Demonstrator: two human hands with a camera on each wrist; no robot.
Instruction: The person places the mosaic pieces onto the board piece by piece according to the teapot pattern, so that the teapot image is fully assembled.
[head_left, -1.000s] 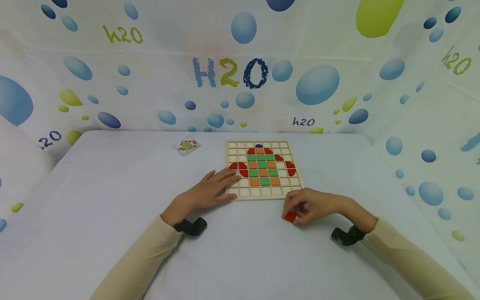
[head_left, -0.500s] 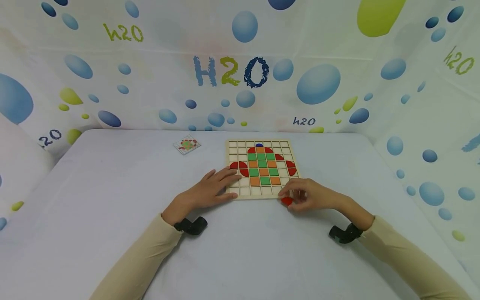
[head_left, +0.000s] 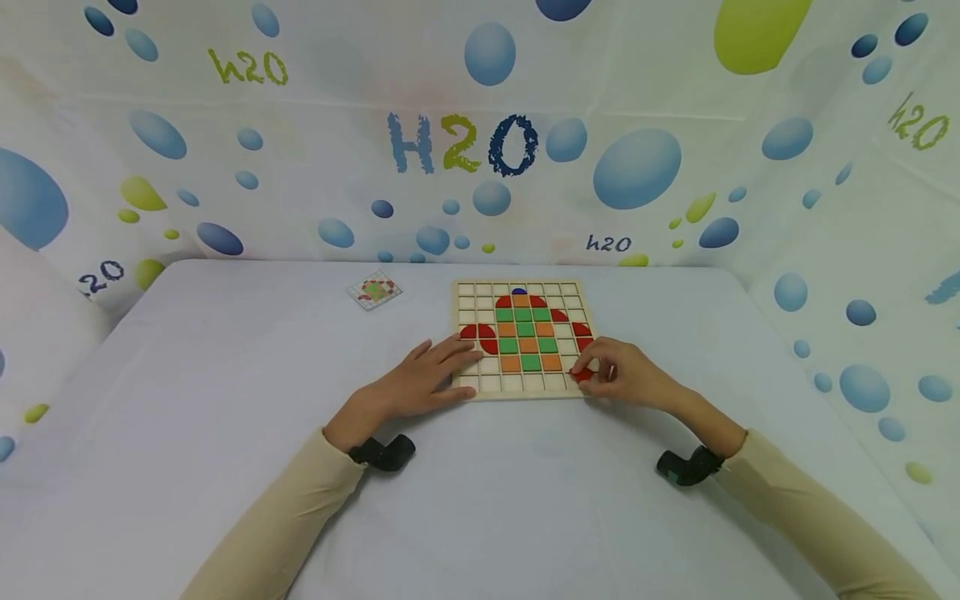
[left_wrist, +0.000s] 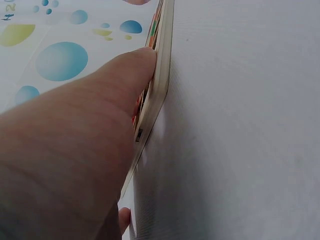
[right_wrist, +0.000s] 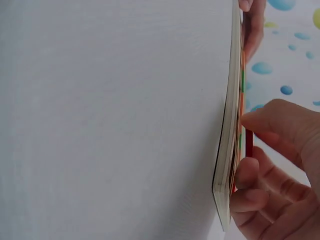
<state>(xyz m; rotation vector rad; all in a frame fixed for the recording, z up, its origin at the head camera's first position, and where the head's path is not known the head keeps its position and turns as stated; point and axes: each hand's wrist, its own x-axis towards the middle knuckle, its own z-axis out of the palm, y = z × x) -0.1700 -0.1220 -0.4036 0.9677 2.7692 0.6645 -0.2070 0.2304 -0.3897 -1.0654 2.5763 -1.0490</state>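
A wooden grid board lies on the white table, its cells partly filled with green, orange and red tiles. A blue piece sits at its top. My left hand rests with straight fingers over the board's left edge; in the left wrist view its thumb lies along the rim. Between thumb and fingers, my right hand pinches a red rounded tile over the lower right cells. The right wrist view shows that tile edge-on, close over the board's face.
A small pattern card with a similar coloured design lies left of the board. Behind the table hangs a white curtain printed with blue and green drops. A black camera is strapped on each wrist.
My right hand has carried the red tile from the table in front of the board up over its lower right cells. My left hand has stayed on the left edge.
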